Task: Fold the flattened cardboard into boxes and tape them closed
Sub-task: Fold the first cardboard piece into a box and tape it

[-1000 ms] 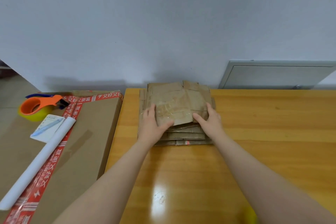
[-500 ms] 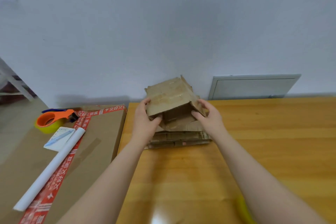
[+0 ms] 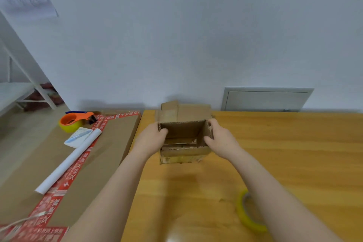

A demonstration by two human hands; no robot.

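A small brown cardboard box point(image 3: 184, 130) is opened up into a square tube, its open end facing me, held above the stack of flattened cardboard point(image 3: 181, 156) on the wooden table point(image 3: 284, 153). My left hand point(image 3: 152, 138) grips the box's left wall, thumb curled inside. My right hand point(image 3: 220, 137) grips its right wall, fingers on the outside and thumb at the inner edge. A yellow tape roll point(image 3: 248, 212) lies near my right forearm, partly hidden by it.
Left of the table lies a large cardboard carton point(image 3: 94, 163) with red printed tape. On it sit an orange tape dispenser point(image 3: 75, 121), a white paper roll point(image 3: 68, 161) and a notepad with a pen point(image 3: 78, 136). A grey wall panel point(image 3: 265, 99) is behind the table.
The top flattened piece was lifted off the stack and has been spread open into a square tube between both hands. My head has tilted up.
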